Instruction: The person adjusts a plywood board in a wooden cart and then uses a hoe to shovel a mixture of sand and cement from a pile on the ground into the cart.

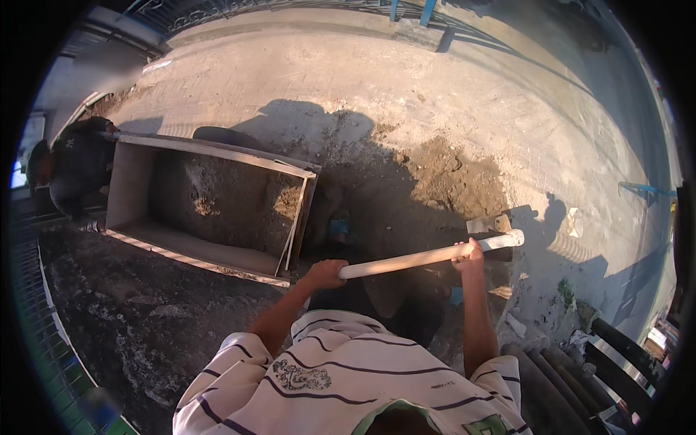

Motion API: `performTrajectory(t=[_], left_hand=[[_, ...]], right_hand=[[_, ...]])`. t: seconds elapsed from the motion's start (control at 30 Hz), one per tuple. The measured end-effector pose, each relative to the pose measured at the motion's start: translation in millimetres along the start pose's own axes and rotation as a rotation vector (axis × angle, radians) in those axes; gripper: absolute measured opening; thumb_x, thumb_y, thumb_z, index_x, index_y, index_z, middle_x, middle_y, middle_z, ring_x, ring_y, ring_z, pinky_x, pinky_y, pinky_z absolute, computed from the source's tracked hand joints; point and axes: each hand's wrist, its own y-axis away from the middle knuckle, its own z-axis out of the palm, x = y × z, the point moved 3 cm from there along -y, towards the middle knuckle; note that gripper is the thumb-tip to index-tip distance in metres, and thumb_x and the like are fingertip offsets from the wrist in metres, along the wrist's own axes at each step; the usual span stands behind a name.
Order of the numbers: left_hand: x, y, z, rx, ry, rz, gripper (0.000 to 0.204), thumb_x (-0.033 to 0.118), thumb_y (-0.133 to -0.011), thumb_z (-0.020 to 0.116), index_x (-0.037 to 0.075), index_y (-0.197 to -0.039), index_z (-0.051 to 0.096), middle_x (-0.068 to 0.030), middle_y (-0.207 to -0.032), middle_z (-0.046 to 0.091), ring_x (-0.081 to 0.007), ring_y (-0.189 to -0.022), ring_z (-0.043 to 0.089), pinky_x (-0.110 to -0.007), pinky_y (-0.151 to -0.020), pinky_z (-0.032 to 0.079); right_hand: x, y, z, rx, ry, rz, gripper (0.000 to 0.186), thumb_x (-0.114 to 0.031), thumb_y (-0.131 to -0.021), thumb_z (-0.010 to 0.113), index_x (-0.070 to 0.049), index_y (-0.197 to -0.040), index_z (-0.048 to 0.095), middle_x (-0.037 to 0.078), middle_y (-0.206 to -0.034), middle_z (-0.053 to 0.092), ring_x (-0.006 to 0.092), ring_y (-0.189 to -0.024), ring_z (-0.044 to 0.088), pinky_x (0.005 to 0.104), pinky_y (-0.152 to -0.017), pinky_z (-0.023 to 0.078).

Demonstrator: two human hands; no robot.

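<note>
Just past a striped shirt [362, 362], the left hand [324, 275] and right hand [467, 255] both curl around a pale pole [406, 262], held crosswise; beyond, at left, stands a wooden box [130, 181] containing soil [232, 192], with a co-worker [80, 167] at its far end.

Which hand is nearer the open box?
Left. The left hand grips the pale pole just right of the open box; the right hand grips it farther right, away from the box.
</note>
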Motion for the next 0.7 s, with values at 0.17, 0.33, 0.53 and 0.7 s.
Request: performTrajectory(t=[0.17,0.33,0.53,0.7], left_hand=[[208.2,-97.7,118.8,-0.129,0.371,0.197,0.036,0.024,-0.082,0.07,0.001,-0.109,0.064,-0.0178,-0.085,0.069,-0.0359,-0.081,0.069,-0.041,-0.074,0.053],[342.8,-218.4,221.4,-0.058,0.188,0.238,0.033,0.023,-0.081,0.069,0.0,-0.104,0.063,-0.0228,-0.086,0.068,-0.0387,-0.084,0.068,-0.045,-0.072,0.052],[294.4,-354.8,289.7,-0.118,0.148,0.149,0.033,0.018,-0.077,0.068,0.003,-0.106,0.063,-0.0257,-0.092,0.067,-0.0438,-0.09,0.064,-0.047,-0.075,0.051],[98.2,-265.3,324.9,-0.379,-0.171,-0.368,0.04,0.019,-0.071,0.066,-0.002,-0.105,0.066,-0.0265,-0.103,0.067,-0.0397,-0.099,0.066,-0.044,-0.088,0.051]], right_hand=[[-171.4,25.1,-66.6,-0.032,-0.073,-0.582,0.032,-0.014,-0.086,0.069,0.0,-0.109,0.052,0.01,-0.094,0.059,0.0206,-0.084,0.062,0.0325,-0.071,0.054],[-214.2,18.7,-119.6,0.231,0.159,-0.706,0.034,-0.011,-0.087,0.065,0.002,-0.109,0.045,0.012,-0.083,0.058,0.0189,-0.058,0.06,0.032,-0.048,0.052],[-139.0,-120.6,-119.5,0.351,0.315,-0.529,0.039,-0.018,-0.092,0.056,0.004,-0.116,0.034,0.012,-0.079,0.054,0.0189,-0.053,0.059,0.0325,-0.044,0.052],[122.8,-188.5,-134.8,0.301,0.241,0.145,0.034,-0.012,-0.09,0.059,0.001,-0.114,0.039,0.011,-0.071,0.053,0.0215,-0.047,0.053,0.0402,-0.041,0.047]])
